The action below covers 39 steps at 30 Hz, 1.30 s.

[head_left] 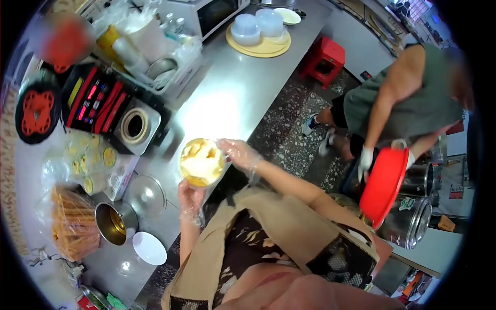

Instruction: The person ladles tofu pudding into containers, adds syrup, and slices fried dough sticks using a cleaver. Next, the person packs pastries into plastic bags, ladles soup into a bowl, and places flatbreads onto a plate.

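Over the counter's edge I hold a round bowl (202, 162) with pale, creamy pieces in a yellow liquid; I cannot tell exactly what the food is. My left hand (191, 198), in a clear plastic glove, grips the bowl's near lower side. My right hand (239, 155), gloved the same way, has its fingers closed at the bowl's right rim. Left of the bowl on the counter lie a clear round lid (146, 194), a steel pot (117, 223) with some yellowish contents, and a white dish (150, 248).
A cup-sealing machine (98, 103) stands left on the steel counter (227, 93). Stacked plastic bowls (247, 30) rest on a round yellow board (258, 47). To the right, a co-worker (400, 98) in white gloves holds a red basin (384, 186). A red stool (324, 61) stands on the floor.
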{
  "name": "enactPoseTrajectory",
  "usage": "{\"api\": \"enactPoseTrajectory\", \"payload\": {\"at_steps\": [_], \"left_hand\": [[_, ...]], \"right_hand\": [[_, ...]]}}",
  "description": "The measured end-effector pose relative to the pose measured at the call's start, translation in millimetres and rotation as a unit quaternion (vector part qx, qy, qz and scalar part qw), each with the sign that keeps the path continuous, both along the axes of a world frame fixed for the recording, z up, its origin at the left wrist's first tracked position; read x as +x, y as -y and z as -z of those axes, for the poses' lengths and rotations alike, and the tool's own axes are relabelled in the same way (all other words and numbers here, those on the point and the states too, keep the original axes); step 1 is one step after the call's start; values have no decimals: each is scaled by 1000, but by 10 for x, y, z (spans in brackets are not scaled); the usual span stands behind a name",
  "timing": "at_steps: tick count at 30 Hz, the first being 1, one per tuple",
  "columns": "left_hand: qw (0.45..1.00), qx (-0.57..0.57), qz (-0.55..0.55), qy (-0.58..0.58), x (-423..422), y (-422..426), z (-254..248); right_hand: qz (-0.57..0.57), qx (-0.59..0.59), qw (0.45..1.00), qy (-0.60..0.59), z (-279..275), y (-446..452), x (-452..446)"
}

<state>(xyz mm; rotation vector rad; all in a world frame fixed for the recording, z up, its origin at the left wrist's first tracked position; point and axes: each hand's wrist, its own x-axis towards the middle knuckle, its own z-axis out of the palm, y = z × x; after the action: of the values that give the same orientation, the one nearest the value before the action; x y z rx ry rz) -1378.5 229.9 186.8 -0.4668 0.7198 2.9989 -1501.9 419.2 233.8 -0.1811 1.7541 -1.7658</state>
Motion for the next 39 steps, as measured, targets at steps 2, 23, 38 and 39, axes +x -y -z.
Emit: {"api": "enactPoseTrajectory", "payload": {"at_steps": [2,23,38,39], "left_hand": [[999,27,38,-7,-490,-384,87],[900,-349,101,240,-3704,-1485,691],[854,-330,-237,326,-3507,-2107,394],[854,-329,-236,325,-3518,-2142,358]], "right_hand": [[32,51,993,-101,60,-377,-348],[19,284,947,-151,905,-1591,-3802],[-110,526,679,-500,568,-2074,-6240],[-163,504,688,-497,526,-2104,-6303]]}}
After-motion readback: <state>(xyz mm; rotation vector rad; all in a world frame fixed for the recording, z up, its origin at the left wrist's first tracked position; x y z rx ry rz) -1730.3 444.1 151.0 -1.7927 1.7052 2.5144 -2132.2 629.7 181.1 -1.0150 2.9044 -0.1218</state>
